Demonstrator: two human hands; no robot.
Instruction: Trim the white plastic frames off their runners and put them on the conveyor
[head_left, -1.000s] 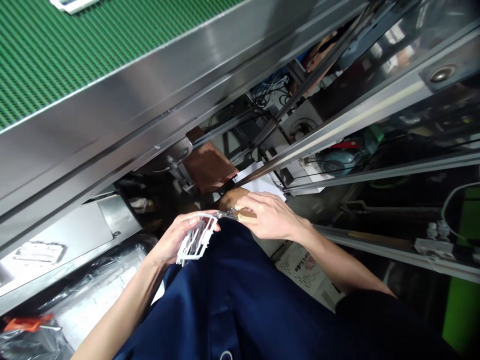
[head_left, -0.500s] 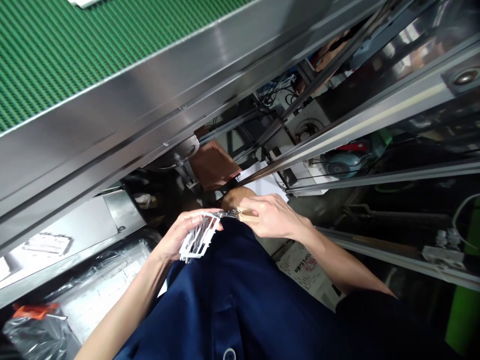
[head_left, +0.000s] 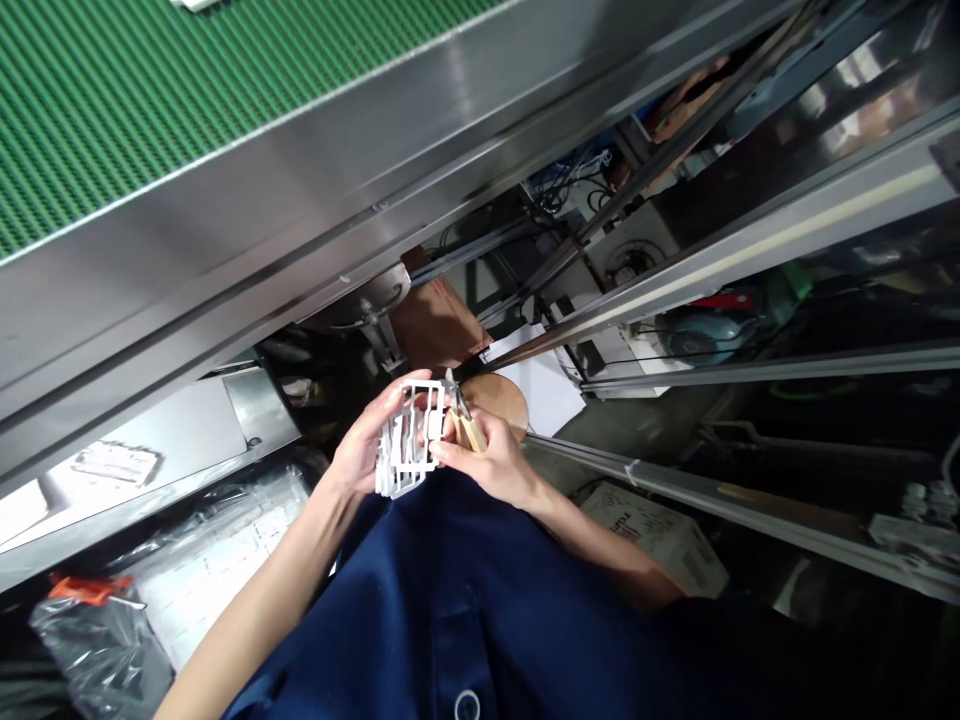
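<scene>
Compared with half a second ago, the white moulded plastic frame [head_left: 409,440] is held higher and more upright, and the right hand [head_left: 491,462] is drawn in against it. The frame's left edge is clamped by the left hand [head_left: 366,450] fingers. The small tan-handled metal cutters [head_left: 465,425] are gripped in the right fingers, tips at the frame's top corner. Both are held above a dark blue garment [head_left: 465,590]. A green ribbed conveyor belt [head_left: 112,100] is edged by a brushed steel rail [head_left: 300,210]. A clear plastic bag [head_left: 97,640] and a printed cardboard box [head_left: 660,525] are seen below.
</scene>
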